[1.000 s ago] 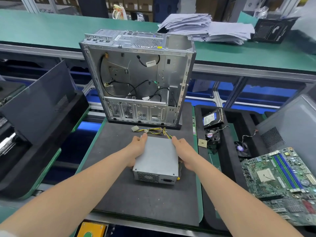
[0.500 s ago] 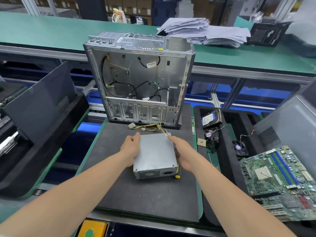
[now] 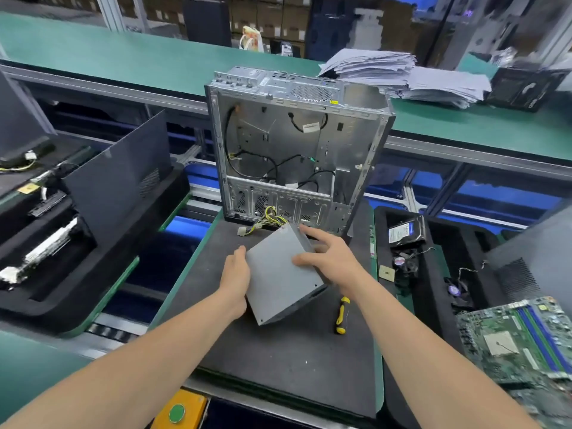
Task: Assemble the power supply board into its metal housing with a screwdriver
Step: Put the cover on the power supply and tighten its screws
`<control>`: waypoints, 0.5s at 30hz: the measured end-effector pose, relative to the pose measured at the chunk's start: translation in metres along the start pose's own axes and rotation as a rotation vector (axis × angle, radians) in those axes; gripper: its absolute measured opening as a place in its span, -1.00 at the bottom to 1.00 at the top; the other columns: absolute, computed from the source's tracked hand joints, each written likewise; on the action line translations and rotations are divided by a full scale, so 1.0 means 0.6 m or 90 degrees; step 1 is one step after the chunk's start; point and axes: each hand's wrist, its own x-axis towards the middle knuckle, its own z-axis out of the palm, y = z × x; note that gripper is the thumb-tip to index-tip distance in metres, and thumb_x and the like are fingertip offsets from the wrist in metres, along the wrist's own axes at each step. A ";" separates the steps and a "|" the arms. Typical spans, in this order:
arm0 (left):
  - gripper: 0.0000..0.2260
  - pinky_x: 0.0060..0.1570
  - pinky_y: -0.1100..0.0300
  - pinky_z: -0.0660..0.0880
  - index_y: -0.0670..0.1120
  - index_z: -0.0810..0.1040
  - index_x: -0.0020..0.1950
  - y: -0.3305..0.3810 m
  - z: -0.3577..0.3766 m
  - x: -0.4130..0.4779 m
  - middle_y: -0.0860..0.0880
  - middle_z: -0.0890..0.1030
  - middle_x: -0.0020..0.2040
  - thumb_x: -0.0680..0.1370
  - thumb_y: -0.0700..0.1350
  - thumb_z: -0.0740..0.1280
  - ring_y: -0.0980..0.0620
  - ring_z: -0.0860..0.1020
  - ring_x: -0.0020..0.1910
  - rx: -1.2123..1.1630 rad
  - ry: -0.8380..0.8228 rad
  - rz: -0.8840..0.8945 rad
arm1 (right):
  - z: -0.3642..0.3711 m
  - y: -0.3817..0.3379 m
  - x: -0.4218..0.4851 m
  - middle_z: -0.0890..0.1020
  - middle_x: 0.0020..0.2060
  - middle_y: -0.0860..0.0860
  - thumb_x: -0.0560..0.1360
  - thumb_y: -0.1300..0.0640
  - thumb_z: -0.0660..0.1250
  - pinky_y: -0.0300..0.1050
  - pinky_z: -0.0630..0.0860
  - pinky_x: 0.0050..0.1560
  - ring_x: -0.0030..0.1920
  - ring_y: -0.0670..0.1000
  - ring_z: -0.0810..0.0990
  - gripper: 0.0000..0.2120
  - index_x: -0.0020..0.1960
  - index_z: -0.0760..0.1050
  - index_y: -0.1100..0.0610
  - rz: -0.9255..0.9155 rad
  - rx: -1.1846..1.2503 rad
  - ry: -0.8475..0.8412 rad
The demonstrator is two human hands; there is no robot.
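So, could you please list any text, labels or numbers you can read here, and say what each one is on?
No text is legible.
Label on the hard drive: too small.
The white tag inside the case: blurred.
The yellow sticker on the case top: too small.
Pale mark on the black box: unreadable.
Print on the motherboard: too small.

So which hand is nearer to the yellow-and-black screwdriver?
The right hand: the screwdriver lies on the mat beside its wrist, while the left hand grips the far edge of the power supply.
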 end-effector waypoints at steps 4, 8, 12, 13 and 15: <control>-0.61 0.29 0.06 0.43 0.07 0.59 0.27 0.003 -0.022 -0.010 0.06 0.63 0.27 0.61 0.24 0.18 0.06 0.56 0.23 0.047 -0.040 0.048 | 0.015 -0.051 0.000 0.59 0.25 -0.06 0.21 0.02 0.66 -0.01 0.55 0.16 0.28 -0.02 0.51 -0.01 0.51 0.30 -0.39 -0.136 -0.294 0.020; -0.63 0.28 -0.04 0.43 -0.19 0.60 0.13 0.008 -0.022 -0.034 -0.06 0.64 0.16 0.54 0.07 0.24 -0.09 0.55 0.17 0.102 -0.077 0.100 | 0.036 -0.056 -0.006 0.49 0.08 0.02 0.23 -0.03 0.57 0.04 0.52 0.09 0.19 0.08 0.37 0.06 0.54 0.07 -0.50 -0.190 -0.581 -0.057; -0.70 0.06 0.05 0.46 -0.17 0.64 0.13 0.016 -0.011 -0.065 -0.13 0.70 0.03 0.51 -0.08 0.24 -0.12 0.59 0.02 -0.147 -0.200 0.082 | 0.026 -0.046 0.000 0.52 0.20 -0.01 0.24 -0.09 0.57 0.07 0.48 0.26 0.25 0.07 0.40 0.06 0.59 0.09 -0.40 -0.212 -0.580 -0.057; -0.65 0.13 0.03 0.46 -0.17 0.63 0.25 0.016 -0.010 -0.066 -0.16 0.70 0.14 0.57 -0.12 0.17 -0.12 0.61 0.11 -0.157 -0.219 0.077 | 0.023 -0.043 0.000 0.53 0.31 -0.03 0.23 -0.13 0.58 0.07 0.45 0.32 0.30 0.07 0.41 0.08 0.61 0.08 -0.36 -0.212 -0.571 -0.053; -0.56 0.29 -0.03 0.40 -0.20 0.52 0.42 0.017 -0.012 -0.065 -0.22 0.61 0.33 0.62 -0.12 0.07 -0.16 0.56 0.27 -0.194 -0.259 0.058 | 0.021 -0.031 -0.006 0.46 0.49 -0.15 0.21 -0.22 0.62 -0.03 0.36 0.39 0.43 0.02 0.40 0.14 0.64 0.09 -0.28 -0.199 -0.514 -0.025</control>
